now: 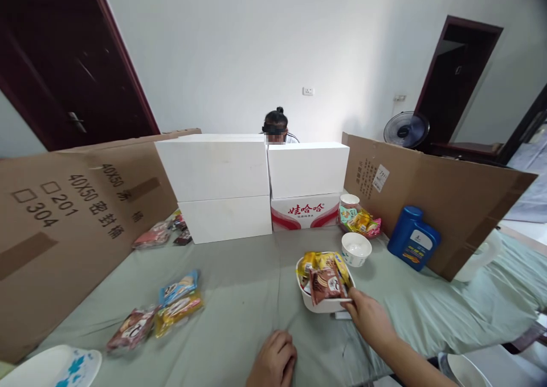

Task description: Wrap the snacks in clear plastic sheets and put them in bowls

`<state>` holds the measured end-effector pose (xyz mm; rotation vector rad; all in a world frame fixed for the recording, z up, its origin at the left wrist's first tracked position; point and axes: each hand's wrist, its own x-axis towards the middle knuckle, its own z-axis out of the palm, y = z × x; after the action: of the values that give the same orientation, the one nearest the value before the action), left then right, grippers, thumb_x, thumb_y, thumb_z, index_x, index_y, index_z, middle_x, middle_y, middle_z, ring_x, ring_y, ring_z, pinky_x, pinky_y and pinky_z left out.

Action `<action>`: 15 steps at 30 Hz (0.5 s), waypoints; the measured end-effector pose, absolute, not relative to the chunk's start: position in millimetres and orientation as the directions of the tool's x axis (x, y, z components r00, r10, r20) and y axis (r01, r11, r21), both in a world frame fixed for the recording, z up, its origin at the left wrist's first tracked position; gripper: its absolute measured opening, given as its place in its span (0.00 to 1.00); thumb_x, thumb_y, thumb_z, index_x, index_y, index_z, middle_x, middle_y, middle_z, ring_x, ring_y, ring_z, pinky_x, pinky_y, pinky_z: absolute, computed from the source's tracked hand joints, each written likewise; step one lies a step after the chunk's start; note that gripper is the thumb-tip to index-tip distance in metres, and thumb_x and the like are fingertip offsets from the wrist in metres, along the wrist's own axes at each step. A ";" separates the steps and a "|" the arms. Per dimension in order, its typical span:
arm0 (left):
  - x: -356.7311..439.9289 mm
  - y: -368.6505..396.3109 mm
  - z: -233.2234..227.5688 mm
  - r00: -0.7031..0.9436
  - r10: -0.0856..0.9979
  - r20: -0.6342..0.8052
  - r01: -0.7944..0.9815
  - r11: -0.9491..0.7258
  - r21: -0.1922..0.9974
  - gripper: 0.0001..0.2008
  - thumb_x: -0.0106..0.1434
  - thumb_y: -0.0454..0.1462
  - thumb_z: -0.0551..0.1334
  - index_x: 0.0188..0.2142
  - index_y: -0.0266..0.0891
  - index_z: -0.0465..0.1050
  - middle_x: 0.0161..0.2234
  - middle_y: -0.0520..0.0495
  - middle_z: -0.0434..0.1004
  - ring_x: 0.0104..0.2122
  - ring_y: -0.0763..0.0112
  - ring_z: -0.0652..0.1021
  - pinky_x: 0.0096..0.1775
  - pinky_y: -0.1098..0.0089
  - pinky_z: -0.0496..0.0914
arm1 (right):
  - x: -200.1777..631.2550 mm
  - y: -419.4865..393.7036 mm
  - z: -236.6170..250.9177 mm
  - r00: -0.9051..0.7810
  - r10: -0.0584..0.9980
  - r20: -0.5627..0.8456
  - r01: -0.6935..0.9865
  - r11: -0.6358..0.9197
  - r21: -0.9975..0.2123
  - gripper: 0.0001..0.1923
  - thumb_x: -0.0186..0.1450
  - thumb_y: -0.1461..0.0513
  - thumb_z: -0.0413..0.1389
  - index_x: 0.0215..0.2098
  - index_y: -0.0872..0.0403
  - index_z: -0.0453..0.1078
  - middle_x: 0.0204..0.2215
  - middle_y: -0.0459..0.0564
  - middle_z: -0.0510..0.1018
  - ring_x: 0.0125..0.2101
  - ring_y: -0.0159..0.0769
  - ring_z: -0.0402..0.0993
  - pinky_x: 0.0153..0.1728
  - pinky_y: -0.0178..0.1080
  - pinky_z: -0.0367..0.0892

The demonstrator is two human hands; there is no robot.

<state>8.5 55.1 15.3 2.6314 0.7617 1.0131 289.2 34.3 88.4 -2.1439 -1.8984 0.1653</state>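
Fingers (351, 300) of the right hand (368, 317) pinch the near rim of a white tray (325, 305) on the green cloth (248, 284); the fingertips are partly hidden by that rim. The tray holds several snack packets (327, 281), a brown one topmost. Left hand (273, 363) rests curled on the cloth, holding nothing, its wrist cut off by the frame edge. 1 white cup (355, 248) stands just beyond the tray. A person (277, 126) is mostly hidden behind white boxes (222, 167).
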 end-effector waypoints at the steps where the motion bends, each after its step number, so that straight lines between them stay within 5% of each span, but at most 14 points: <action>1: 8.6 55.2 14.9 0.629 0.541 0.559 0.391 -0.841 0.374 0.09 0.61 0.27 0.53 0.33 0.40 0.68 0.34 0.44 0.72 0.36 0.64 0.74 0.38 0.65 0.73 | 299.1 20.3 83.5 0.155 0.981 0.120 0.953 -0.117 -0.278 0.08 0.68 0.59 0.46 0.34 0.49 0.65 0.33 0.48 0.80 0.35 0.39 0.77 0.32 0.36 0.62; 9: 9.1 54.4 15.9 0.611 0.539 0.580 0.392 -0.842 0.369 0.09 0.60 0.27 0.54 0.33 0.40 0.68 0.35 0.44 0.73 0.36 0.64 0.75 0.38 0.67 0.74 | 352.9 -25.0 62.1 0.435 0.882 0.180 0.887 -0.386 -0.254 0.16 0.70 0.50 0.41 0.32 0.48 0.63 0.29 0.49 0.80 0.31 0.46 0.78 0.27 0.39 0.62; 15: 8.3 54.9 11.1 0.627 0.560 0.542 0.418 -0.828 0.373 0.09 0.60 0.26 0.54 0.34 0.39 0.69 0.35 0.44 0.73 0.37 0.65 0.75 0.39 0.68 0.73 | 362.5 0.4 72.5 0.527 0.849 0.040 0.841 -0.515 -0.166 0.17 0.70 0.52 0.39 0.38 0.50 0.65 0.34 0.52 0.81 0.35 0.46 0.78 0.29 0.39 0.63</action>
<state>8.3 54.9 11.1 2.6380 0.8046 0.9864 362.5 0.4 72.5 -2.5982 -1.4502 0.0683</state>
